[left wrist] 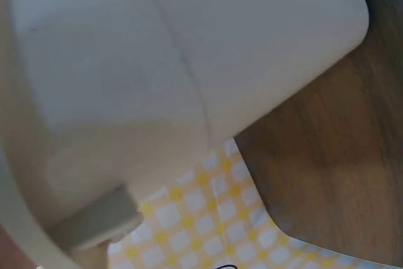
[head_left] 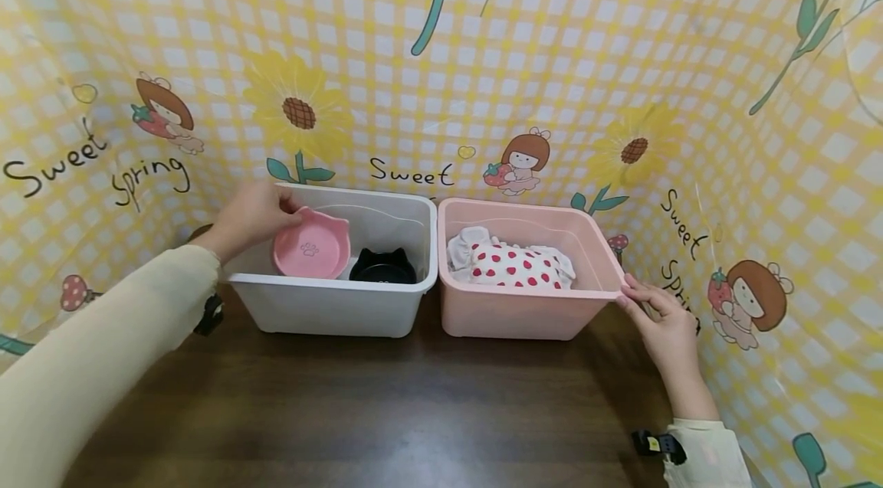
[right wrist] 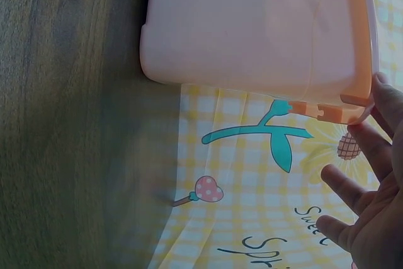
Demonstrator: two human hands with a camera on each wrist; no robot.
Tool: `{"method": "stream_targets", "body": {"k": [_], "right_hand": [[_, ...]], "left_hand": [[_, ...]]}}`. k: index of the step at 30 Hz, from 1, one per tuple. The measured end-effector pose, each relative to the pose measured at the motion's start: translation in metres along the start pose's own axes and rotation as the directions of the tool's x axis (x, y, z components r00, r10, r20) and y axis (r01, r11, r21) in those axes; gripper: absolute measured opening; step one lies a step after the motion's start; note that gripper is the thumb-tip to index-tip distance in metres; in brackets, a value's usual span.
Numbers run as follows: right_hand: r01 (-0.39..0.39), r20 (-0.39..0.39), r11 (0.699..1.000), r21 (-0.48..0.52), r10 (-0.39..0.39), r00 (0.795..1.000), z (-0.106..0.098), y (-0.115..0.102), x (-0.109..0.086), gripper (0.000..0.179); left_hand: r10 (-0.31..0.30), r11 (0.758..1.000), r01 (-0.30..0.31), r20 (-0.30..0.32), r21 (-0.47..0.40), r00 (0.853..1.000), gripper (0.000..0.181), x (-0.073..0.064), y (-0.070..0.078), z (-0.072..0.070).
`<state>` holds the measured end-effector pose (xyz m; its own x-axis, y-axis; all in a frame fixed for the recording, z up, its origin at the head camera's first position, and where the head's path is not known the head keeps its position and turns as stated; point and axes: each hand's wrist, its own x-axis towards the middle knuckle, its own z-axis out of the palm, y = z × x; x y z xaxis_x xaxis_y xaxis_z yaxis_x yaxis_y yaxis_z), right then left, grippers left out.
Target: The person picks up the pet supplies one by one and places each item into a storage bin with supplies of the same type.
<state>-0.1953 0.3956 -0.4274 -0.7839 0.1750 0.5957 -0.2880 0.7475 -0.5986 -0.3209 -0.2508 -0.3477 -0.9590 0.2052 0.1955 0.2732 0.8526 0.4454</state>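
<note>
At the left end of the white storage bin, my left hand pinches the rim of a pink cat-eared bowl with a paw print inside. The bowl is tilted toward me within the bin. Beside it in the same bin lies a black cat-eared bowl. My right hand holds the front right corner of the pink storage bin between thumb and index finger; its other fingers are spread apart in the right wrist view. The left wrist view shows mostly the white bin's outer wall.
Inside the pink bin lies a white cloth item with red strawberry-like prints. Both bins stand side by side on a dark wooden table. A yellow checked sheet hangs closely behind and at the sides.
</note>
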Motion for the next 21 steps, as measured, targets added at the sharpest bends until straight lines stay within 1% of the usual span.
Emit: {"method": "stream_targets", "body": {"k": [3, 9, 13, 16, 21], "right_hand": [[0.002, -0.002, 1.0, 0.002, -0.002, 1.0, 0.0, 0.0, 0.0, 0.021], [-0.007, 0.004, 1.0, 0.001, 0.007, 1.0, 0.0, 0.001, 0.0, 0.021], [-0.013, 0.008, 1.0, 0.006, 0.013, 1.0, 0.001, 0.001, 0.0, 0.021], [-0.013, 0.009, 1.0, 0.008, 0.013, 1.0, 0.001, 0.001, 0.0, 0.021], [0.0, 0.0, 1.0, 0.014, 0.0, 1.0, 0.001, 0.002, 0.001, 0.021]], "left_hand": [[-0.019, 1.0, 0.019, 0.014, -0.001, 1.0, 0.013, 0.0, -0.004, 0.004], [-0.008, 0.999, 0.008, 0.004, 0.038, 1.0, 0.01, 0.004, -0.01, 0.013], [-0.007, 0.999, 0.007, 0.006, 0.042, 1.0, 0.007, 0.005, -0.011, 0.019], [0.008, 0.998, -0.008, 0.003, 0.06, 1.0, 0.007, 0.005, -0.011, 0.022], [0.056, 0.993, -0.055, -0.002, 0.1, 0.998, 0.008, 0.008, -0.014, 0.028]]}}
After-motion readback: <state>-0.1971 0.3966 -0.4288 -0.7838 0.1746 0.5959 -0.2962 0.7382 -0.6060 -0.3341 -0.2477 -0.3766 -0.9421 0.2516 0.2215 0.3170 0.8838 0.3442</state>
